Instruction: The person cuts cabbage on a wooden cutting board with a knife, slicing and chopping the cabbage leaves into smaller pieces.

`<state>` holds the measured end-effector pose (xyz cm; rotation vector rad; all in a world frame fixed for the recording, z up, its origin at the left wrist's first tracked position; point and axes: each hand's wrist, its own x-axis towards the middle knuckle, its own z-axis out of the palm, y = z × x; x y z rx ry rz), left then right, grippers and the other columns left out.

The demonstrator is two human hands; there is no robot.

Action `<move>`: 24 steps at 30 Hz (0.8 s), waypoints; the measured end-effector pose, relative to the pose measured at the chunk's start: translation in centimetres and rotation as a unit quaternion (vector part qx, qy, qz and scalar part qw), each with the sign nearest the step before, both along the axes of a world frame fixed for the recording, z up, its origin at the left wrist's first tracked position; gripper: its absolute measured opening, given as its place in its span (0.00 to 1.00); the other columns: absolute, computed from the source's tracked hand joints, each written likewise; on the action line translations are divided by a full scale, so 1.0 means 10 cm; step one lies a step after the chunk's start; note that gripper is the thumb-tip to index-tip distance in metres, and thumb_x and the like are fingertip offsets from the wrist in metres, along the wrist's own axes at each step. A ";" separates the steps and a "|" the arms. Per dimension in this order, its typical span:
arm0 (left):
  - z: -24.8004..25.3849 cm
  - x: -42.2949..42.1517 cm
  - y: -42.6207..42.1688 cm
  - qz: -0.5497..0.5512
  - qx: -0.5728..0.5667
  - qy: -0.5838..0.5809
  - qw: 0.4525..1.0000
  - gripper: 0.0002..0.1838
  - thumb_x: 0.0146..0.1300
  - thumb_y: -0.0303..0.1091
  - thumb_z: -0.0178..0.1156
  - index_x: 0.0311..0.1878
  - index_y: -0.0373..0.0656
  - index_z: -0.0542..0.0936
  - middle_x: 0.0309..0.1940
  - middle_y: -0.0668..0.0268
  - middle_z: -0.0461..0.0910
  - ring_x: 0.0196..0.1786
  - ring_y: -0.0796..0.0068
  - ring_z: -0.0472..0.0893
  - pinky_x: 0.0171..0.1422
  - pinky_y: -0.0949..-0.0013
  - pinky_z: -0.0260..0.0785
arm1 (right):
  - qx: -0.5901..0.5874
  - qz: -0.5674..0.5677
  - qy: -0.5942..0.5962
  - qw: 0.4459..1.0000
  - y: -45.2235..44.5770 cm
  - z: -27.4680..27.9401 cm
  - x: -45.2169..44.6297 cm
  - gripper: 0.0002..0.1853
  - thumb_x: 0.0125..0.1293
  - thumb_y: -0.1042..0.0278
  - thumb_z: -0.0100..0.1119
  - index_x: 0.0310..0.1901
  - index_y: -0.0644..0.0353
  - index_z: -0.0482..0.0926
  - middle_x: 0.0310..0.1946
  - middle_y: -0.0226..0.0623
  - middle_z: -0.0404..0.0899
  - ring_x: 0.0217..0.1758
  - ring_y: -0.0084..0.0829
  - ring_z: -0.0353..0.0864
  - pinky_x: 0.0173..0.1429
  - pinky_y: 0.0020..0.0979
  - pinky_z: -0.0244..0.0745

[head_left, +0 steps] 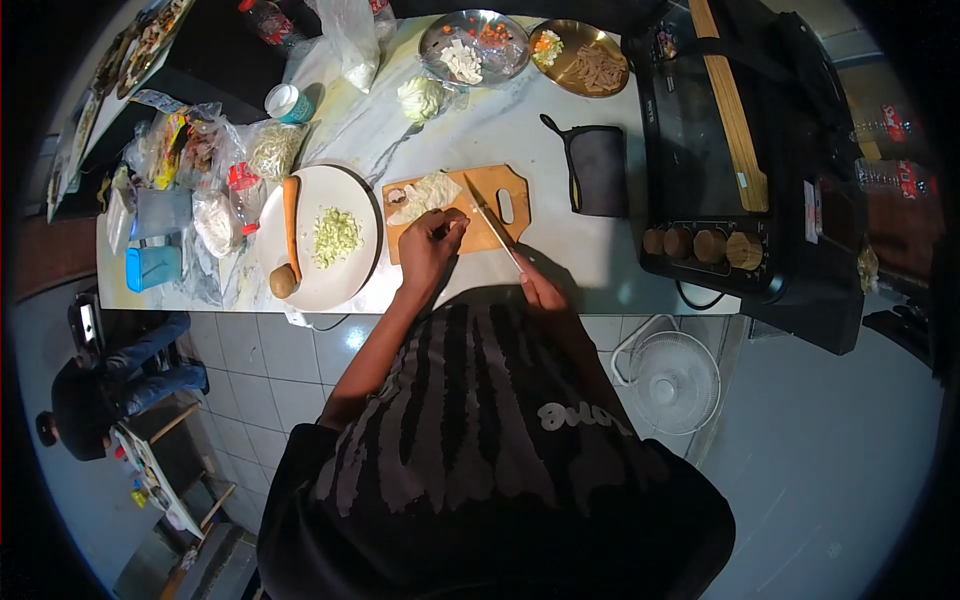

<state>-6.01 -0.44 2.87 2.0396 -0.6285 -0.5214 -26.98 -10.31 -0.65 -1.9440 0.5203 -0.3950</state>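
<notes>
I stand at a pale, grey-veined counter (500, 135), its near edge just in front of my shirt (480, 420). My right hand (540, 290) is closed around the knife (510, 252), which slants across the right part of the wooden board (485, 239). My left hand (432, 245) is over the board with its fingers bunched; I cannot tell whether they pinch anything. Pale leaves (432, 192) lie just beyond it, on the board.

To the left, a white plate (320, 288) carries a chopped green heap (337, 237), a carrot (291, 225) and a round brown item (283, 281). Further left crowd bags (205, 150), a red-capped bottle (243, 195) and a blue tub (154, 268).

At the back are a cabbage (418, 100) and two metal dishes, one with white pieces (461, 62), the other with brown strips (599, 70). On the right, a dark pouch (598, 172) lies near a black oven (690, 130) with wooden knobs (710, 245).

Below, a white fan (676, 385) stands on the floor to the right; grey tiles (245, 345) run left toward a person (85, 405) in jeans.
</notes>
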 end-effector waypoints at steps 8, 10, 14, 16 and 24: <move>-0.04 0.00 0.03 -0.033 -0.049 -0.082 0.995 0.11 0.64 0.35 0.69 0.47 0.44 0.89 0.27 0.62 0.82 0.27 0.69 0.79 0.36 0.67 0.71 | 0.086 -0.174 0.064 0.979 0.03 -0.19 -0.08 0.14 0.76 0.64 0.57 0.59 0.58 0.79 0.44 0.50 0.84 0.46 0.51 0.85 0.49 0.46 0.79; 0.02 0.00 0.03 -0.020 -0.029 -0.062 0.997 0.11 0.63 0.34 0.69 0.47 0.43 0.89 0.27 0.61 0.82 0.28 0.69 0.79 0.36 0.67 0.72 | 0.036 -0.164 0.100 0.981 -0.05 -0.26 -0.09 0.14 0.76 0.64 0.58 0.57 0.59 0.80 0.43 0.48 0.85 0.42 0.50 0.85 0.46 0.47 0.79; -0.01 0.01 0.05 -0.017 -0.019 -0.072 0.997 0.09 0.62 0.33 0.69 0.44 0.42 0.88 0.28 0.60 0.82 0.28 0.69 0.80 0.36 0.67 0.72 | -0.246 -0.154 0.051 0.956 -0.14 -0.17 -0.12 0.11 0.72 0.67 0.61 0.52 0.58 0.83 0.37 0.43 0.86 0.31 0.47 0.83 0.37 0.46 0.78; -0.01 0.01 0.02 -0.016 -0.013 -0.065 0.998 0.09 0.62 0.33 0.69 0.43 0.41 0.88 0.28 0.61 0.82 0.28 0.69 0.80 0.36 0.67 0.72 | -0.286 -0.148 0.073 0.944 -0.15 -0.15 -0.12 0.10 0.71 0.67 0.62 0.50 0.58 0.84 0.36 0.43 0.86 0.29 0.45 0.82 0.35 0.44 0.77; 0.03 -0.01 -0.11 -0.003 0.003 -0.067 0.998 0.09 0.63 0.36 0.70 0.43 0.43 0.88 0.28 0.62 0.83 0.27 0.69 0.81 0.36 0.66 0.72 | -0.283 -0.144 0.106 0.942 -0.13 -0.35 -0.16 0.09 0.66 0.66 0.68 0.46 0.54 0.87 0.30 0.37 0.84 0.25 0.40 0.80 0.31 0.41 0.77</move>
